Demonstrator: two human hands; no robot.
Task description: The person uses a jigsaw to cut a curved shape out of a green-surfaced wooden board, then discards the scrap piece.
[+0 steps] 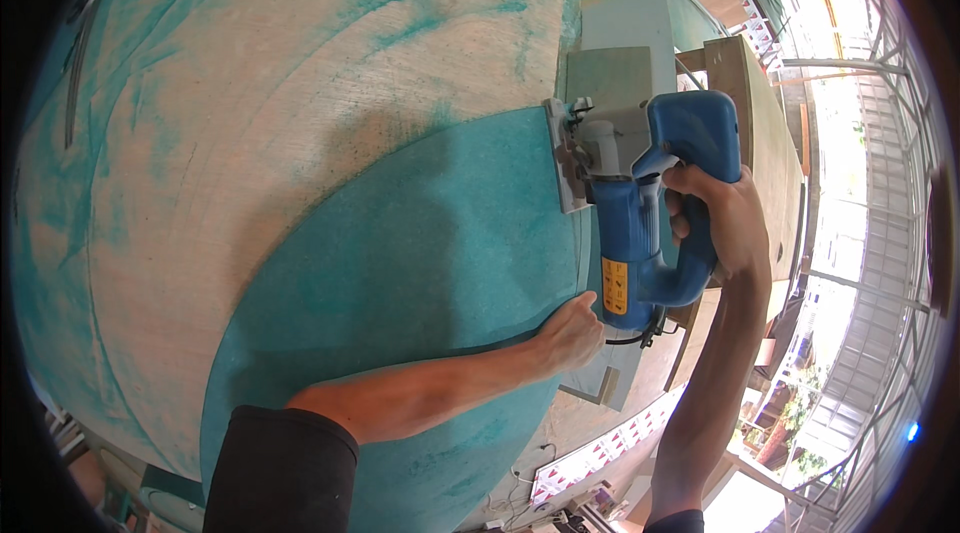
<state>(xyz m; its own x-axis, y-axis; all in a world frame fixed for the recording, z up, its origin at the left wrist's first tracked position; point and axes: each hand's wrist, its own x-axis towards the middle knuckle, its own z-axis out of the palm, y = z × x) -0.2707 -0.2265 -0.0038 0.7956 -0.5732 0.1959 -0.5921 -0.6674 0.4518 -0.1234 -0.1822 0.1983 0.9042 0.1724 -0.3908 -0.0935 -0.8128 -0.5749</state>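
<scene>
A blue jigsaw (630, 223) with a grey head is turned on its side. My right hand (728, 218) is closed around its looped handle. Its metal sole plate (566, 158) sits against the right edge of a large teal board (400, 253), where a curved line across the surface meets that edge. The blade's tip is hidden. My left hand (570, 338) is closed at the same edge, close to the rear end of the jigsaw, with the fingers curled over the rim. Whether it touches the tool's body, I cannot tell.
Beyond the curve, pale wood (200, 153) shows under smeared teal. A black power cord (630, 339) leaves the jigsaw's rear end beside my left hand. Pale panels (625, 28) and a wooden frame (735, 68) stand past the edge. Several loose items (590, 518) lie at lower right.
</scene>
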